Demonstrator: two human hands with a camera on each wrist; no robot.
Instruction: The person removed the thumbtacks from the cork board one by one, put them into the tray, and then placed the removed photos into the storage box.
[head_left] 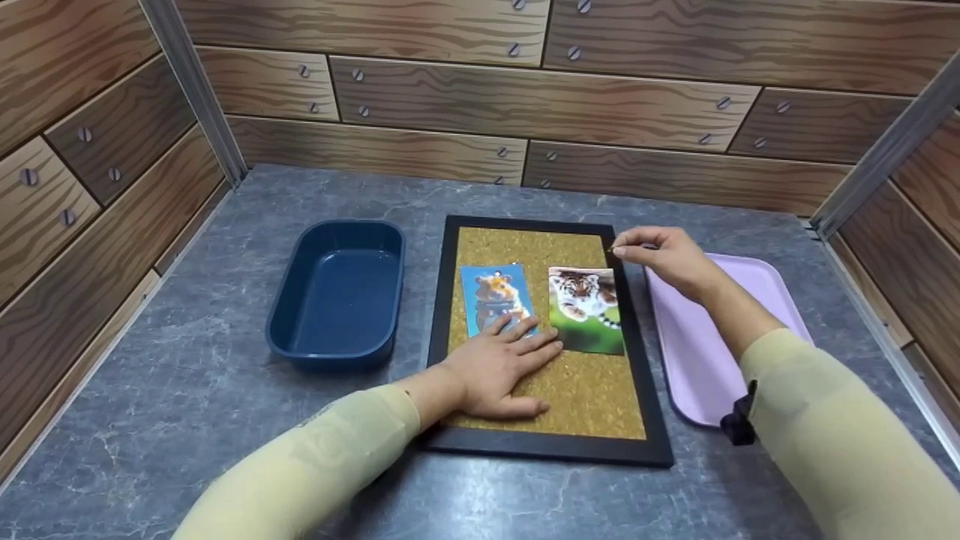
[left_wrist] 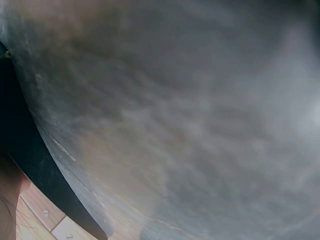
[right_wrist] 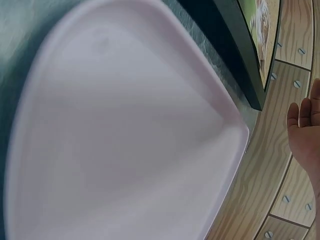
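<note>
You are resting your left hand [head_left: 499, 371] on the corkboard [head_left: 574, 394], its fingers spreading apart and touching the lower part of the blue animal picture [head_left: 491, 296]. Your right hand [head_left: 664, 259] is holding thumb and fingertips together, pinching a tiny item [head_left: 612, 250] beside the upper right side of the board's black frame [head_left: 555, 446]; the item is showing too small for you to identify. The tiger picture [head_left: 585, 311] is lying on the cork, right of the blue one and near the frame's right side. The lilac tray [head_left: 701, 360] is sitting right of the board, the navy tub [head_left: 341, 300] left of it, all resting on the grey counter [head_left: 187, 375].
</note>
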